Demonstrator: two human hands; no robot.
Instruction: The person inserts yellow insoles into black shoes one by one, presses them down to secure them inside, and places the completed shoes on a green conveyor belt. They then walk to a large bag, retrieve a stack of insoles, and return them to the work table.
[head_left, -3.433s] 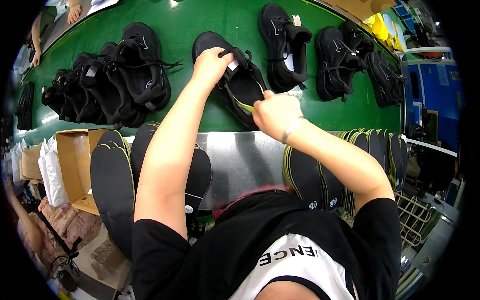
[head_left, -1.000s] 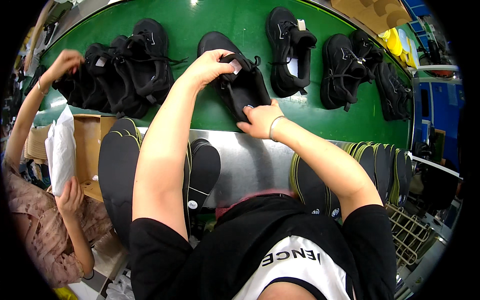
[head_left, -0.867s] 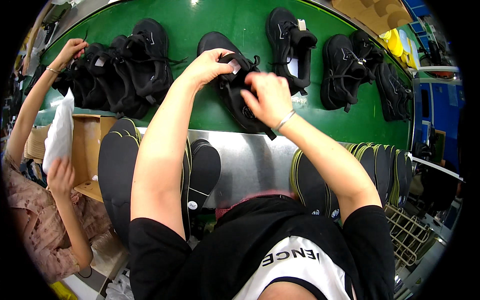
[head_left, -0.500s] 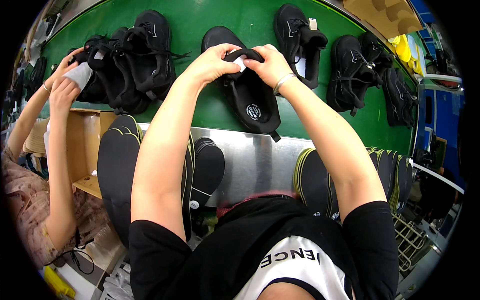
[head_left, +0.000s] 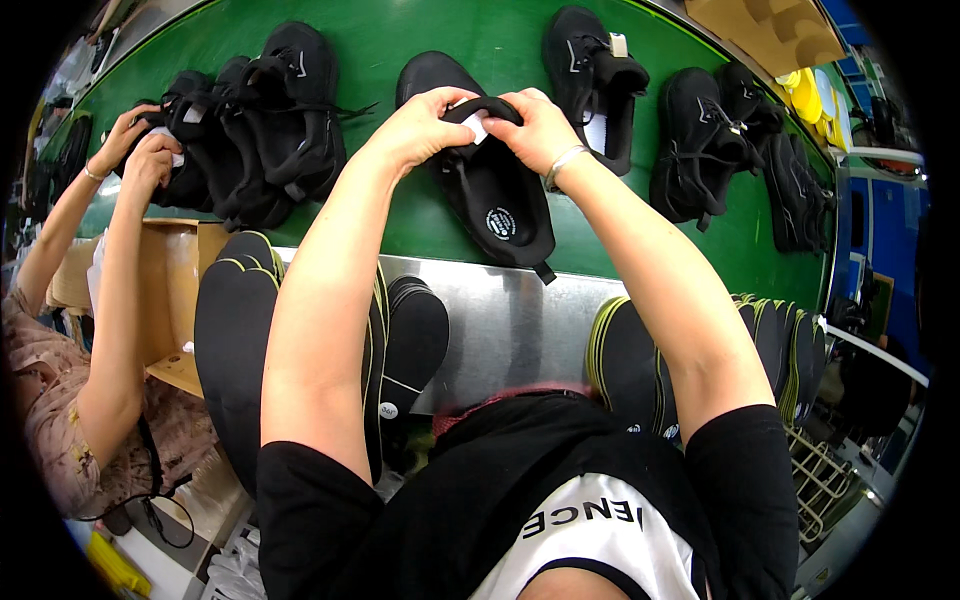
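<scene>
A black shoe lies on the green table in front of me, toe pointing away and heel loop toward me. Its tongue is pulled up and bent over between my hands. My left hand pinches the tongue's left side, thumb by a white label on its inner face. On the right side, my right hand grips the same tongue, with a bracelet at the wrist. Inside the shoe a black insole shows a round white print near the heel.
More black shoes stand left, and others right. Stacks of black insoles with yellow-green edges lie nearer me beside a metal strip. At left a co-worker's hands work at a shoe, above a cardboard box.
My hands keep their grip on the tongue, and the shoe has shifted very slightly left. The co-worker's hands have moved with the white paper in toward a shoe.
</scene>
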